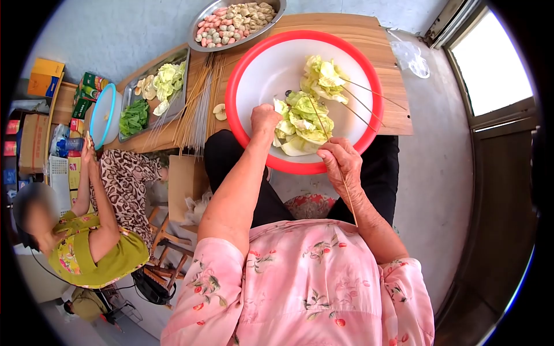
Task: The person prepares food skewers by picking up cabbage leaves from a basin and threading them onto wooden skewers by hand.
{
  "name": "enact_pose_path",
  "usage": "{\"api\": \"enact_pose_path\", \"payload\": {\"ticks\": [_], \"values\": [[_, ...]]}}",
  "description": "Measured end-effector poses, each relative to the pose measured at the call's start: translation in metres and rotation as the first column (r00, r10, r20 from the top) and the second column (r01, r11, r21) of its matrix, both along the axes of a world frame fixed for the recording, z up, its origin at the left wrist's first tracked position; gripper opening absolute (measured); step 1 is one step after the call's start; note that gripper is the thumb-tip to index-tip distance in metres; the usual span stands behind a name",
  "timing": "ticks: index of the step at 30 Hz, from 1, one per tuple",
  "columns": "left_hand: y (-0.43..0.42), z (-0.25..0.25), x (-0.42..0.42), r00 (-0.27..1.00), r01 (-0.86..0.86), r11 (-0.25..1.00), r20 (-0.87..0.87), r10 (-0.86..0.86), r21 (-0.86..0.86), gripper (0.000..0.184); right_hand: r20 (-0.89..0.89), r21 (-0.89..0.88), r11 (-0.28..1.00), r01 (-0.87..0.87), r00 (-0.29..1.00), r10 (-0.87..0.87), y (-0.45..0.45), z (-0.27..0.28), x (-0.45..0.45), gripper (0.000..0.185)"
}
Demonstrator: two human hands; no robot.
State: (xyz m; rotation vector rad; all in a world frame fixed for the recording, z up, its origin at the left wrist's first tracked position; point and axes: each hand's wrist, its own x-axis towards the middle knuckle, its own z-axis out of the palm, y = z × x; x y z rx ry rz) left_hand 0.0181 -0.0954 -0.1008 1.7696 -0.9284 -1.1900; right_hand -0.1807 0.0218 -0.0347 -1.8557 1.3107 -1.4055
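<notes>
My right hand (341, 163) is closed around a thin bamboo skewer (350, 200), which slants up over the pale green cabbage leaves (306, 118) in the basin. My left hand (266, 119) is closed at the left edge of these leaves, its fingertips pinching a leaf. All this happens over a large white basin with a red rim (232, 109). Behind, a second bunch of cabbage leaves (323, 79) lies in the basin, with several skewers (375, 92) sticking out over the right rim.
On the wooden table (398, 92) stand a metal bowl of pink and beige pieces (236, 24) and a tray (183, 86) with cabbage and leafy greens (134, 117). Loose skewers (199, 104) lie left of the basin. Another person (101, 239) sits at the left near a blue-rimmed basin (104, 115).
</notes>
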Motion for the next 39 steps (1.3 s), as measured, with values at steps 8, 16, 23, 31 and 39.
{"api": "enact_pose_path", "payload": {"ticks": [8, 16, 23, 31, 39], "values": [[0.014, 0.033, -0.006, 0.982, -0.097, 0.985, -0.175, 0.07, -0.145, 0.01, 0.406, 0.323, 0.944, -0.063, 0.911, -0.078, 0.007, 0.014, -0.008, 0.028], [0.044, 0.071, -0.003, 0.708, -0.165, 0.966, -0.706, -0.025, -0.199, 0.022, 0.615, 0.363, 0.917, -0.169, 0.783, -0.099, 0.014, 0.015, -0.005, 0.029], [0.072, 0.1, -0.028, 0.573, -0.097, 0.97, -0.809, -0.129, -0.224, 0.021, 0.589, 0.433, 0.89, -0.143, 0.792, -0.159, 0.003, 0.017, 0.01, 0.031], [0.092, 0.114, -0.038, 0.676, -0.057, 0.946, -0.71, -0.198, -0.319, 0.021, 0.714, 0.565, 0.789, -0.242, 0.622, -0.321, 0.008, 0.035, 0.021, 0.028], [0.091, 0.12, -0.017, 0.942, 0.287, 0.653, 0.082, -0.325, -0.701, 0.014, 0.614, 0.481, 0.872, -0.088, 0.744, -0.264, 0.006, 0.042, 0.015, 0.023]]}}
